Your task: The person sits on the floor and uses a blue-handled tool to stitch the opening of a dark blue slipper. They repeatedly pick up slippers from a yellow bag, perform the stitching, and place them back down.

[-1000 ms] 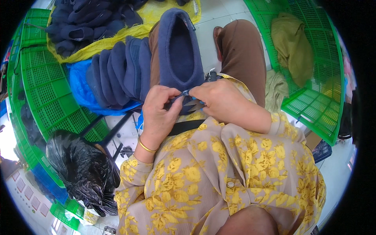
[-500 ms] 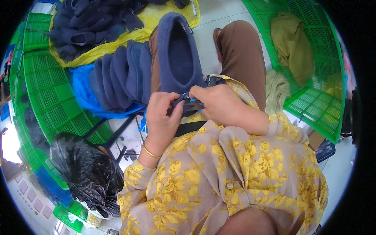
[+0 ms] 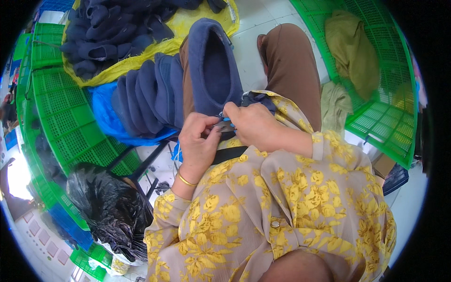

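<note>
A navy fabric slipper (image 3: 199,70) lies sole-down over my left thigh, its opening upward and its heel end towards me. At that heel end my left hand (image 3: 197,136) is closed in a pinch on a small dark piece, too small to name. My right hand (image 3: 256,124) meets it there, thumb and forefinger pressed on the same spot. Grey metal blades (image 3: 226,126), like those of small scissors, stick out from under my right hand's fingers; their handles are hidden. Dark navy cloth (image 3: 261,101) is bunched just beyond the right hand.
Several navy slippers (image 3: 148,94) stand in a row on a blue plastic bag (image 3: 104,110) at my left. Behind them a yellow sack (image 3: 188,23) bears a heap of dark slippers. Green mesh crates (image 3: 63,113) flank both sides. A black plastic bag (image 3: 108,202) is at lower left.
Both hands stay together at the slipper's heel, with small finger shifts. The slipper has tilted slightly, and its side tag shows less. The whole view has shifted a little.
</note>
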Available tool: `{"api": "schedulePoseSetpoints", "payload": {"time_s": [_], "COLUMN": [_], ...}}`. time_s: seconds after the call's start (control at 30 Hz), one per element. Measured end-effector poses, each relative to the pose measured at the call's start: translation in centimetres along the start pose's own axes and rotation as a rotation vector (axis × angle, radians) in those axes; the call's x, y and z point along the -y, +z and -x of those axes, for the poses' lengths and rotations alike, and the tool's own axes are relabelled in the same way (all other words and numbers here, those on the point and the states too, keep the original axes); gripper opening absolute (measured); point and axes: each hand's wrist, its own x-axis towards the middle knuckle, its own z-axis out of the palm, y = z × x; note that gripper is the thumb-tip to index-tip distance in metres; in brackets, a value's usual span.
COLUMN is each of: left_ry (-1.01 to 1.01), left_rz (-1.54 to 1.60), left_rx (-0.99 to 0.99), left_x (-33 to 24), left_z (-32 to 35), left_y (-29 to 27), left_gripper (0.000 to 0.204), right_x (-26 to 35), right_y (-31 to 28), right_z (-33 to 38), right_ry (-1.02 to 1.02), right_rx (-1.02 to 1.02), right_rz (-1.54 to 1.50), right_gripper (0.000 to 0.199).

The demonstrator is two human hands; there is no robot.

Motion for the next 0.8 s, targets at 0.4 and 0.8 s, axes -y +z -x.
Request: {"api": "schedulePoseSetpoints", "payload": {"time_s": [0.4, 0.8], "left_ry": [-0.004, 0.103], "left_rz": [0.007, -0.04], "left_rx": [-0.06, -0.054], "left_x": [-0.4, -0.3], "left_z": [0.3, 0.6], "left_y": [0.0, 0.8], "left_gripper": [0.019, 0.02], "right_x": [-0.5, -0.5], "right_y": [-0.2, 0.6], "right_z": [0.9, 0.6], "right_ry": [-0.045, 0.106], "right_rx": [-0.044, -0.106], "right_rz": [-0.077, -0.464], "right_gripper": [0.033, 0.045]}}
